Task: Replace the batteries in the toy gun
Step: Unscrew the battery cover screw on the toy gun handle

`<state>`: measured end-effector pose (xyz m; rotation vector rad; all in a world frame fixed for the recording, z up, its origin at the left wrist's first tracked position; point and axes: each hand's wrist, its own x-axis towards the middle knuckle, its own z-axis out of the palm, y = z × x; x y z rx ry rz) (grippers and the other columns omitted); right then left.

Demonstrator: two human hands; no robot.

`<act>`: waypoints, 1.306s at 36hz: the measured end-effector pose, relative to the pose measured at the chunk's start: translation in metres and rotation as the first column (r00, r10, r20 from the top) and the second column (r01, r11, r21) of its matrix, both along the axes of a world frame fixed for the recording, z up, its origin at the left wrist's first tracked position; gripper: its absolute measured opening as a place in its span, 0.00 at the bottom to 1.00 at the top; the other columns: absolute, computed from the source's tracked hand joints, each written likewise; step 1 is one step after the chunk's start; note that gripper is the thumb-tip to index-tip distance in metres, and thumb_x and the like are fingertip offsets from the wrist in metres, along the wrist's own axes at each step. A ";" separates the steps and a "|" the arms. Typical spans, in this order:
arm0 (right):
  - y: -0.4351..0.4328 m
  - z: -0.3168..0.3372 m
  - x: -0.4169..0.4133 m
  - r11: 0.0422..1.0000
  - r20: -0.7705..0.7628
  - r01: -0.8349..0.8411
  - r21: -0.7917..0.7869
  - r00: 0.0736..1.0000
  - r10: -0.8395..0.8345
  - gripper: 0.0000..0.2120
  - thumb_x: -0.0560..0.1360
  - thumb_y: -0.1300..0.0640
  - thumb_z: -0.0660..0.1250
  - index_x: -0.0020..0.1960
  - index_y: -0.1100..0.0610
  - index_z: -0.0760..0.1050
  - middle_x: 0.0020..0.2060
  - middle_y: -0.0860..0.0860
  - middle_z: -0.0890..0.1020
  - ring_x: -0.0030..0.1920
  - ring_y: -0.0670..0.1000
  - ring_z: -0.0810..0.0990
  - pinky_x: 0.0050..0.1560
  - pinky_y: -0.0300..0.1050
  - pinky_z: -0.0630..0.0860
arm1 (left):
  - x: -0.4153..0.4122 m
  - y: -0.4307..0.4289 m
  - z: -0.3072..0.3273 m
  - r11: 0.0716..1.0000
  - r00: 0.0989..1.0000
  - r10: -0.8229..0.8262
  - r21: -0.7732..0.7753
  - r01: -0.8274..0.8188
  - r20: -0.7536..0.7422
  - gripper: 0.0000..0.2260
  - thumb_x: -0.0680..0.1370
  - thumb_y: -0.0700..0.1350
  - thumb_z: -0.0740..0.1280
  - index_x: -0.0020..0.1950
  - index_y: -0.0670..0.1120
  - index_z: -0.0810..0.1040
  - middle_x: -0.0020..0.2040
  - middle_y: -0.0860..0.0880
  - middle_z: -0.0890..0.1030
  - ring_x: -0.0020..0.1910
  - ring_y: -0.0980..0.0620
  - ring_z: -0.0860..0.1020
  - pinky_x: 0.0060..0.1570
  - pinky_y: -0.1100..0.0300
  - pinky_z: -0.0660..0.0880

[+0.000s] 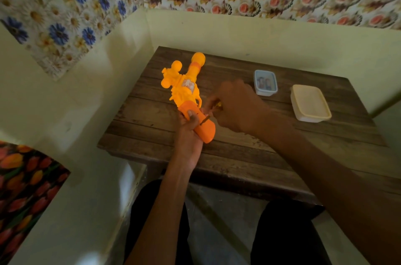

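Over the near left part of the wooden worktop (249, 152), the orange toy gun (186, 93) is held with its long axis running from the handle, close to the person, up and away to the rounded muzzle at the far end. The handle (204, 130) is cradled from below by the left hand (189, 134), whose grip is closed around it, the thumb pressed on the upper face of the handle where the battery cover seems to sit. The right hand (233, 105) is brought in from the right, just beside the handle, its fingers pinched together on a thin tool, probably a small screwdriver (213, 110), of which a yellowish handle and a dark shaft are seen. The shaft is angled down and to the left, and its tip appears to meet the handle just beside the left thumb; whether it is seated in a screw cannot be told.

The step in hand is judged to be work on the cover screw. The tool lies across the gun's long axis, so the gun must be kept steady by the left hand while the right turns.

Two lidded plastic boxes, a small bluish one (265, 82) and a larger cream one (310, 103), stand well apart on the right; their contents cannot be seen.
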<state>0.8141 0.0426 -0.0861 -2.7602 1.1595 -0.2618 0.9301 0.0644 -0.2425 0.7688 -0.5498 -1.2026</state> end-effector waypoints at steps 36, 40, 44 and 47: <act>-0.015 -0.007 0.013 0.996 0.138 0.046 0.071 0.989 -0.056 0.03 0.67 0.54 0.73 0.39 0.51 0.80 0.38 0.45 0.80 0.43 0.46 0.79 0.38 0.39 0.71 | 0.001 -0.002 0.005 1.000 0.998 0.010 0.014 -0.009 -0.069 0.22 0.82 0.42 0.57 0.77 0.49 0.61 0.65 0.46 0.77 0.62 0.48 0.76 0.65 0.48 0.69; -0.015 -0.011 0.014 0.994 0.129 0.073 -0.082 0.990 -0.062 0.12 0.76 0.48 0.64 0.44 0.58 0.75 0.39 0.50 0.76 0.42 0.51 0.75 0.33 0.42 0.61 | 0.000 0.001 0.009 1.000 0.999 0.016 0.000 -0.016 -0.051 0.27 0.78 0.47 0.63 0.76 0.49 0.61 0.70 0.46 0.73 0.63 0.46 0.72 0.69 0.45 0.65; -0.014 -0.007 0.014 0.997 0.062 0.050 -0.066 0.997 -0.046 0.12 0.75 0.50 0.66 0.37 0.56 0.71 0.35 0.49 0.71 0.40 0.51 0.73 0.31 0.42 0.60 | -0.001 0.002 0.008 1.000 0.999 0.018 0.023 -0.017 -0.043 0.19 0.81 0.44 0.59 0.72 0.51 0.66 0.59 0.49 0.80 0.60 0.47 0.75 0.67 0.44 0.67; -0.015 -0.007 0.018 0.994 -0.001 0.003 -0.107 1.000 -0.003 0.08 0.71 0.52 0.70 0.43 0.56 0.80 0.41 0.50 0.81 0.45 0.52 0.79 0.38 0.43 0.71 | -0.002 0.003 0.008 0.999 0.999 0.022 0.049 -0.020 -0.044 0.20 0.83 0.43 0.57 0.76 0.50 0.63 0.62 0.49 0.79 0.63 0.48 0.76 0.65 0.45 0.70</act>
